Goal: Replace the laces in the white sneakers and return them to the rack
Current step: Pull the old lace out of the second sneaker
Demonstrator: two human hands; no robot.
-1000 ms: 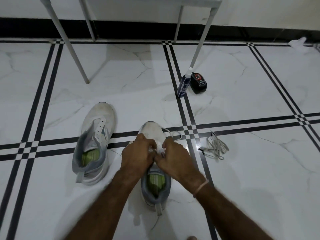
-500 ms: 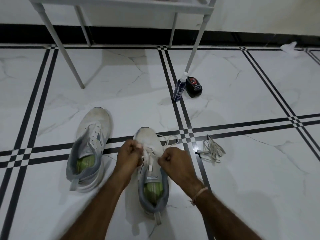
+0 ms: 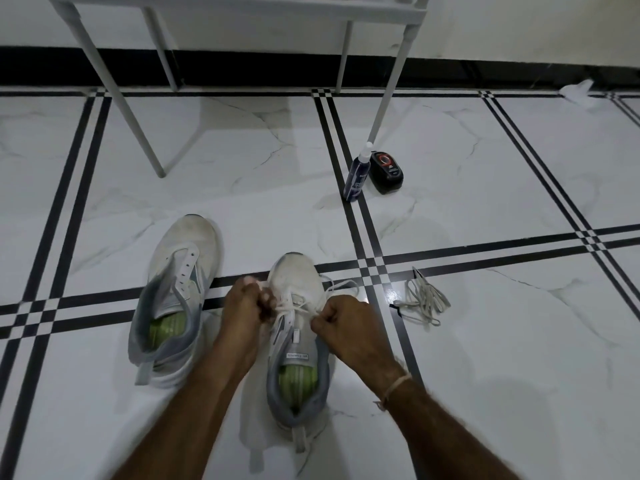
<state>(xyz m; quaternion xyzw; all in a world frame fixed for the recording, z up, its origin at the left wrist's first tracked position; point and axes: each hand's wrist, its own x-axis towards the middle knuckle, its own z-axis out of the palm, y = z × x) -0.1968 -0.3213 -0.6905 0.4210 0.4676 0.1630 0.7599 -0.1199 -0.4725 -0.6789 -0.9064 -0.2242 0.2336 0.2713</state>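
1. Currently the left hand (image 3: 244, 303) and right hand (image 3: 341, 318) each pinch a lace (image 3: 298, 306) end, mid-lacing the near sneaker (image 3: 294, 341) on the floor.
2. Unlaced: the other sneaker (image 3: 173, 299); the rack (image 3: 242, 8) return remains.

Spray bottle (image 3: 357, 178) beside black tin (image 3: 386, 171)

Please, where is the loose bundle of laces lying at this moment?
In the head view, the loose bundle of laces lies on the floor to the right of the sneaker being laced, beyond the right hand, just below the crossing of black floor lines.
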